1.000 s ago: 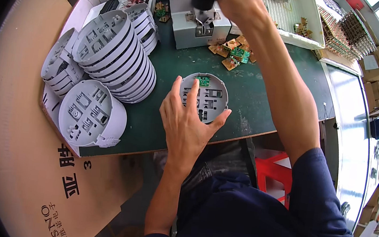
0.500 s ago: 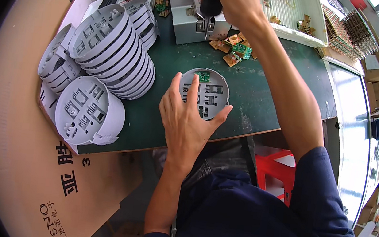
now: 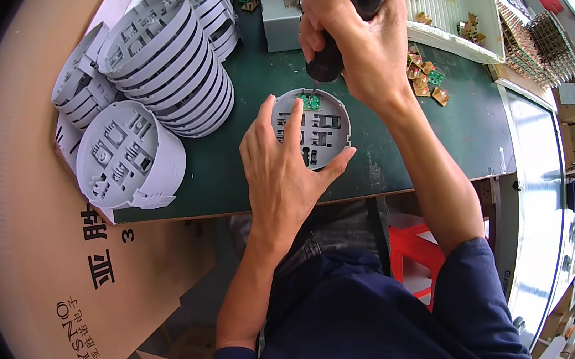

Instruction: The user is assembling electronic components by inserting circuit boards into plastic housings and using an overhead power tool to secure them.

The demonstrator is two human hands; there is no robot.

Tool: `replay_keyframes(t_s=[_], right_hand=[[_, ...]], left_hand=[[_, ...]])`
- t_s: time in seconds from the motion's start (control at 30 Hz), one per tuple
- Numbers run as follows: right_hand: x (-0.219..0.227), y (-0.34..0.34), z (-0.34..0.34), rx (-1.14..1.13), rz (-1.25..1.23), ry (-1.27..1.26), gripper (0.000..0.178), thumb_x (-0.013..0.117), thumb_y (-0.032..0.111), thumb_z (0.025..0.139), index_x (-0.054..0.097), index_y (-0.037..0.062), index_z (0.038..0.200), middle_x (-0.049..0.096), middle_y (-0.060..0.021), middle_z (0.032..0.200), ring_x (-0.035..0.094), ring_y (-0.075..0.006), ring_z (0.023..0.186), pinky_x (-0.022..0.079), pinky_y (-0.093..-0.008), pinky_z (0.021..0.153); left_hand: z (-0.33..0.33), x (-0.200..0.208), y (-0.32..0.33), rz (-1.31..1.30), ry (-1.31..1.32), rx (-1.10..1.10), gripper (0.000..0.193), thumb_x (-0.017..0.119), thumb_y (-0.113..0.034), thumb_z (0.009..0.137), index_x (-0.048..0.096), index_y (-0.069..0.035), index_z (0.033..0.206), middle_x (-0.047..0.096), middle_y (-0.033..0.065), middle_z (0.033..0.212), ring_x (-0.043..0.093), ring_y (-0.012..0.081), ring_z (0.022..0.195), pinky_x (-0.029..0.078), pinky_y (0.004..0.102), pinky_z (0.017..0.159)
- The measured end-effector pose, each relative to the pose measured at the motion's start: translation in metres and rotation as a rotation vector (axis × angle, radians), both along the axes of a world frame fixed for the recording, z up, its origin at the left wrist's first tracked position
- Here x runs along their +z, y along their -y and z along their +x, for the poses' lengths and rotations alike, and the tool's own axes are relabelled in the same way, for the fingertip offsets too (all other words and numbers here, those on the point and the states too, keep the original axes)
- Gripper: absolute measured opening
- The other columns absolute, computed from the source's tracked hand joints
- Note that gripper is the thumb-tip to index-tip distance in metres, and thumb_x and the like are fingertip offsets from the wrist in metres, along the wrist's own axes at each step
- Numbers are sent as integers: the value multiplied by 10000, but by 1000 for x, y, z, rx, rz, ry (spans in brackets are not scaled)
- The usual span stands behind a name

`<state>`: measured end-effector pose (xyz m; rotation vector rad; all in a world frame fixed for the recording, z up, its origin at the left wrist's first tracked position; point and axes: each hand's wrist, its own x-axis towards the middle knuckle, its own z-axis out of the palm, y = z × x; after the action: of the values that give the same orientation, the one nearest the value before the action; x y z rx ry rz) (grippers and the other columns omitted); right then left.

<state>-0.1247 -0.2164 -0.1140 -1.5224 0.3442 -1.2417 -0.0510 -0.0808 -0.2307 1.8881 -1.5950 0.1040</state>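
Screwdriver (image 3: 325,63) clasped in our right grip (image 3: 367,56), we point it down at the green board (image 3: 313,102), our left grip (image 3: 281,171) holding the round grey housing (image 3: 343,115)

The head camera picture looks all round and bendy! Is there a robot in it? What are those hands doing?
No robot here, just a person with two bare hands. The camera sits on the person's head and looks down, and its wide fisheye lens makes straight edges curve. The left hand holds a round grey case by its rim. The right hand grips a black tool, with its thin tip pointing down at a little green board inside the case. I can't tell whether the tip touches it. On the green tabletop there are also stacked grey cases at the left, and a scatter of small boards beyond the right wrist.
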Motion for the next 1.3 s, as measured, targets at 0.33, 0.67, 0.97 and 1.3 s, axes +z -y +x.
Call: replay_keyframes(t_s=[0.33,0.67,0.97,1.3], right_hand=[[-9,4,-2,15,8,-79,225,710,183,969,585,17,1053,576,-13,646,540,-90,508,434,-261,474],[-8,4,2,93,61,-175,269,775,218,937,572,44,901,576,-8,637,531,-86,493,414,-256,469],[-4,12,3,150,30,-192,287,760,260,975,575,42,955,586,-19,641,547,-92,509,411,-257,460],[0,15,3,29,-153,-316,663,770,349,958,514,-23,1443,681,-60,1070,650,-114,957,524,-274,843]], left_hand=[[0,-1,-1,-14,8,1,863,785,-640,802,588,-38,1388,465,262,1449,505,418,1278,413,536,1063],[0,-2,2,-47,46,4,841,765,-629,818,593,-14,1365,469,245,1425,514,409,1211,428,526,1039],[2,-2,2,-55,37,10,852,760,-639,813,599,-4,1358,476,261,1418,511,419,1220,415,529,1053],[30,76,-68,-240,-74,-107,727,883,-442,776,639,-60,1344,555,205,1406,526,397,1285,413,508,1094]])
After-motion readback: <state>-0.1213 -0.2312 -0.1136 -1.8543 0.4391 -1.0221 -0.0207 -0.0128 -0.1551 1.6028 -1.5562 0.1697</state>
